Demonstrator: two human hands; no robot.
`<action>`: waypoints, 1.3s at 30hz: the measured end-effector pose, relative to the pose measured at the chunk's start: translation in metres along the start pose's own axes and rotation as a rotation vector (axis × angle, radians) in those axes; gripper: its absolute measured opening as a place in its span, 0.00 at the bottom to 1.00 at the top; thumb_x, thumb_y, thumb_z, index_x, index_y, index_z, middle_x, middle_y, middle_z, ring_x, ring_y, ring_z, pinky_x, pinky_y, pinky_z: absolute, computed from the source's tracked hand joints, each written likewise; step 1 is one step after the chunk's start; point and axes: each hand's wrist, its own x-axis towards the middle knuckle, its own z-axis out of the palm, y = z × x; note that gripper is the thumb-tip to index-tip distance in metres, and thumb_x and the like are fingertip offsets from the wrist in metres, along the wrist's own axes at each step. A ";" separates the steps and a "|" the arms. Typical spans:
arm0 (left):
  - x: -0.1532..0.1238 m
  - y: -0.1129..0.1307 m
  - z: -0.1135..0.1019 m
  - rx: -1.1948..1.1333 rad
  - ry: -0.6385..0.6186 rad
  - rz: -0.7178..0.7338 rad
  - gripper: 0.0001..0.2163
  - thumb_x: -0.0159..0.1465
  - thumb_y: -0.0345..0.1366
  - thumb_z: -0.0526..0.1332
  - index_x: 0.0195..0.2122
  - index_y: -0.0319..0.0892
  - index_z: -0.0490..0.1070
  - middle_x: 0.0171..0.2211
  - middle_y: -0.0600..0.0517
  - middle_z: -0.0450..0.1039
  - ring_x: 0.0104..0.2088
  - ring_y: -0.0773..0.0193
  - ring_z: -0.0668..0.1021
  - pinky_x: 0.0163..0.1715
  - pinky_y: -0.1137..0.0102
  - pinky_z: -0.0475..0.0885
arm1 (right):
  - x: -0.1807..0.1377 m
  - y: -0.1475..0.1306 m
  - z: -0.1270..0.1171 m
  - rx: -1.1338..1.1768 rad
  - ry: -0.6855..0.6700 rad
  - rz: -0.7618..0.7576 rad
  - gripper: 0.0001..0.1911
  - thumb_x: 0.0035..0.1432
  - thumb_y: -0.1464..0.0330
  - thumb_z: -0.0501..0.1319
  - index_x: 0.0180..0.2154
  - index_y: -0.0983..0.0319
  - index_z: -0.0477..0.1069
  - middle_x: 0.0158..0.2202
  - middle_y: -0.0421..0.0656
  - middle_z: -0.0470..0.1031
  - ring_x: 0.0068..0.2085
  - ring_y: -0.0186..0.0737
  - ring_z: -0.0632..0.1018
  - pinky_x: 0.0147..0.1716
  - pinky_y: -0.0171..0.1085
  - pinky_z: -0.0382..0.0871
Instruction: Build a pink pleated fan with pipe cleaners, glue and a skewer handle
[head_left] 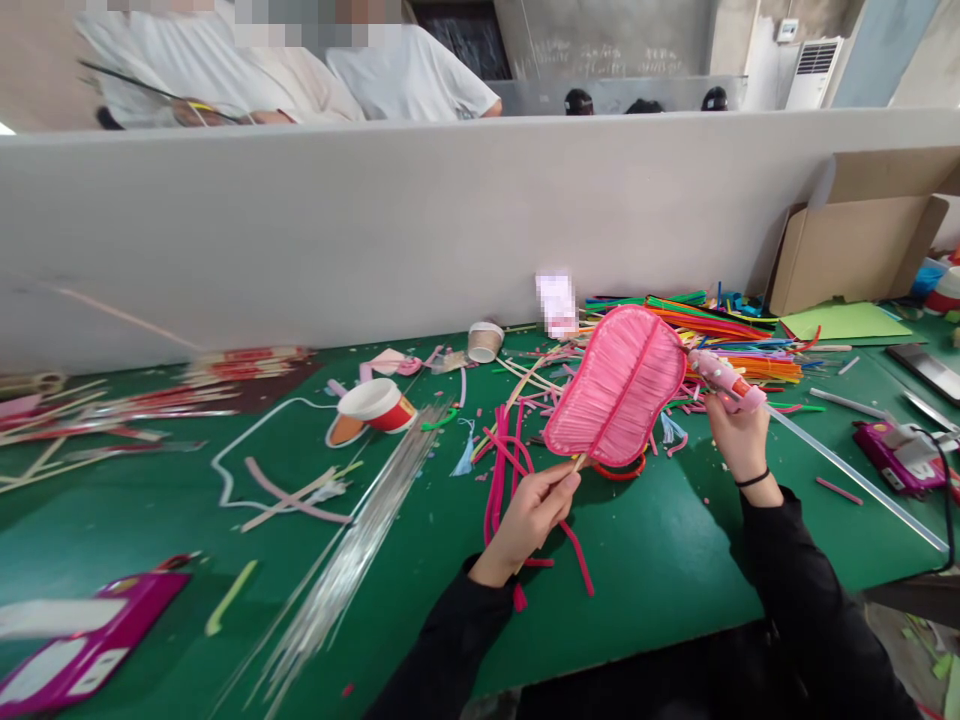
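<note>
My left hand [531,518] is closed around the thin wooden stick handle of a pink fan [619,385], which it holds tilted above the table. The fan has a pleated face, a darker pink rim and a spine down its middle. My right hand [739,435] grips a pink hot glue gun [724,378], its nozzle close to the fan's right edge. A long clear glue stick [855,478] sticks out of the gun's back end toward the lower right. Pink fuzzy stems [499,475] lie beneath my left hand, and red scissor handles [621,468] show partly under the fan.
Bundles of coloured fuzzy stems [720,325] lie at the back, near an open cardboard box [847,250]. Wire rods [360,540], a paper cup [379,405] and a magenta device [97,640] occupy the left. A grey partition [337,230] borders the table; people stand behind it.
</note>
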 end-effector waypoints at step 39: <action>-0.002 0.008 0.000 0.010 -0.002 0.000 0.32 0.64 0.54 0.57 0.56 0.27 0.71 0.12 0.64 0.51 0.13 0.73 0.54 0.14 0.74 0.47 | -0.001 0.017 0.006 -0.012 0.040 -0.081 0.12 0.54 0.64 0.63 0.40 0.62 0.77 0.43 0.50 0.82 0.47 0.50 0.81 0.49 0.44 0.76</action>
